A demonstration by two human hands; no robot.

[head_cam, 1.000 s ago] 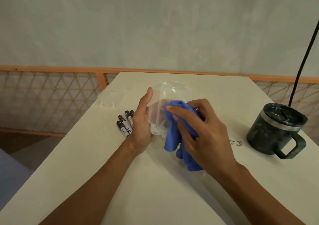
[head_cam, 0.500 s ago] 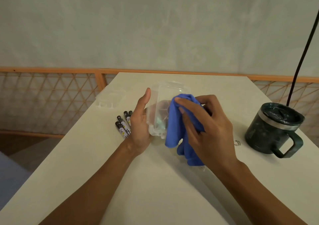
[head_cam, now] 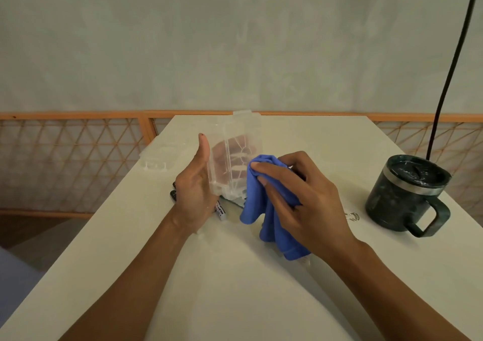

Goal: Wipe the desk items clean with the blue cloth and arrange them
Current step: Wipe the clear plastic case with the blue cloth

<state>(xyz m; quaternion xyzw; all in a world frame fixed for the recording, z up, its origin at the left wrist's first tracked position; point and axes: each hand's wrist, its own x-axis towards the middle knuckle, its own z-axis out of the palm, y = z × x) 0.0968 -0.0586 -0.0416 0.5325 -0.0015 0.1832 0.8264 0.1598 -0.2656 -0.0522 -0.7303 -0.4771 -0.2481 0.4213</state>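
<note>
Wiping step: the left hand (head_cam: 194,194) grips the clear box (head_cam: 235,142) upright. The right hand (head_cam: 300,199) pinches the blue cloth (head_cam: 252,202) against the box. Next, its other sides probably need rubbing.

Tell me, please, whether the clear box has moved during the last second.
Yes; the clear box has tipped upright, its top now past the desk's far edge.

One blue cloth (head_cam: 271,210), one clear box (head_cam: 235,163), one clear lid (head_cam: 159,157) far left, one dark mug (head_cam: 400,197) at right. One wire clip (head_cam: 352,216) beside the mug. Two marker tips (head_cam: 173,194) show; any others are hidden.
</note>
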